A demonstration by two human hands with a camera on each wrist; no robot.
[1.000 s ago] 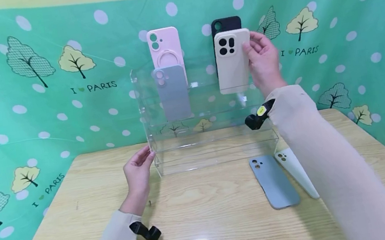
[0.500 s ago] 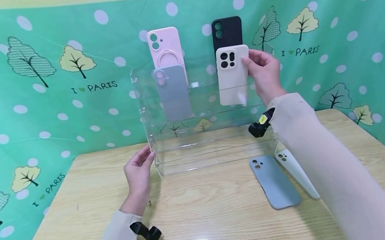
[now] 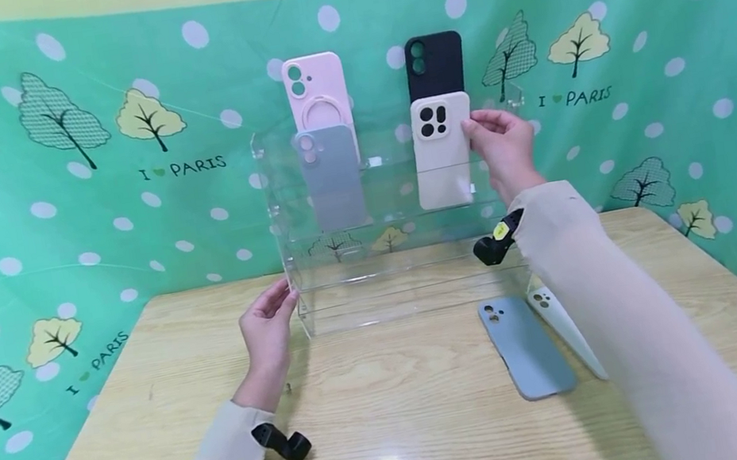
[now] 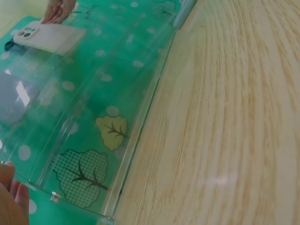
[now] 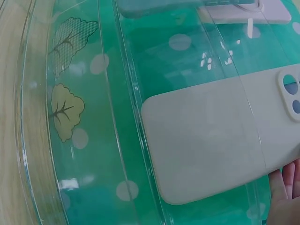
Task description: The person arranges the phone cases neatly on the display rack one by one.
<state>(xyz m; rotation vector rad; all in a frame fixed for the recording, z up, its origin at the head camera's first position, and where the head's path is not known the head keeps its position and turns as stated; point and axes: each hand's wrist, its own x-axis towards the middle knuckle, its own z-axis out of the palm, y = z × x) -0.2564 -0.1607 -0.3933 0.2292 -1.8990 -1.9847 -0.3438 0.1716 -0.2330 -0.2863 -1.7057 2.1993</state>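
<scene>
My right hand pinches the right edge of a cream phone case, which stands upright in the right part of a clear acrylic display rack. In the right wrist view, the case's bottom edge is right at a clear shelf, and a clear lip crosses its front. Above and behind it rises a black phone case, its lower part hidden. My left hand grips the rack's left side edge between thumb and fingers. A pink phone case with a ring and a grey-blue one stand in the left part.
On the wooden table, a light blue phone case lies in front of the rack's right end. Beside it lies a white phone case, partly hidden by the right sleeve. A green patterned cloth hangs behind.
My right hand has lowered the cream case and shifted it slightly left, straightening it upright. More of the black case shows above it. My left hand keeps its grip on the rack.
</scene>
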